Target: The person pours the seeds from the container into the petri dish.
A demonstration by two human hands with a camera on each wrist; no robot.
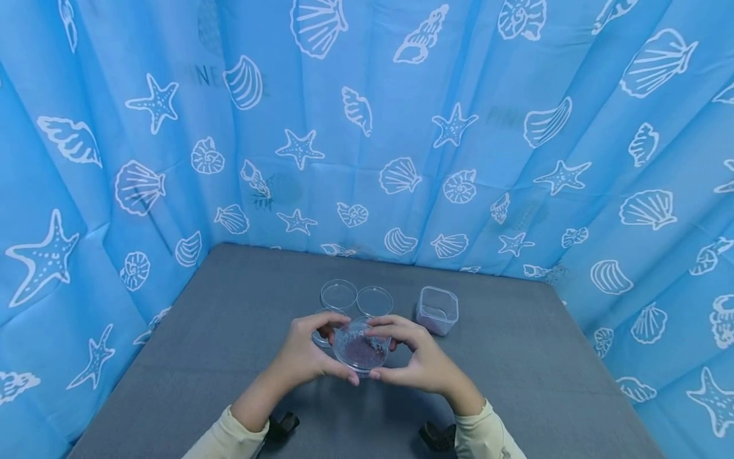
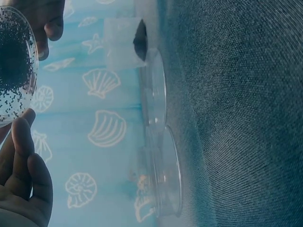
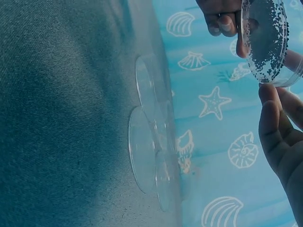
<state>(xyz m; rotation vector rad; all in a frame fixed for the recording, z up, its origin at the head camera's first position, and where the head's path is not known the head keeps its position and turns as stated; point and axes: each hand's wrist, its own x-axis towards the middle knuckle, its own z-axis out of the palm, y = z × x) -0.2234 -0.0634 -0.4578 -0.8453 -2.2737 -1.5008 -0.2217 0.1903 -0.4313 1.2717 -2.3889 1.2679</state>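
Both hands hold a clear round petri dish [image 1: 362, 354] above the table. Small dark grains lie inside it, thick in the middle and scattered toward the rim, as the dish [image 2: 14, 66] shows in the left wrist view. My left hand [image 1: 309, 354] grips its left edge, thumb at the near side and fingers behind. On the opposite edge, my right hand [image 1: 421, 360] pinches it between thumb and fingers. A second clear rim overlaps the dish [image 3: 265, 42] in the right wrist view, tilted against it.
Clear petri dishes stand behind the hands, among them one at the back left [image 1: 338, 295] and another beside it [image 1: 375, 301]; others are partly hidden. A square clear container [image 1: 438, 310] with dark grains is at right. Blue shell-print curtain [image 1: 401, 127] borders the grey table [image 1: 516, 357].
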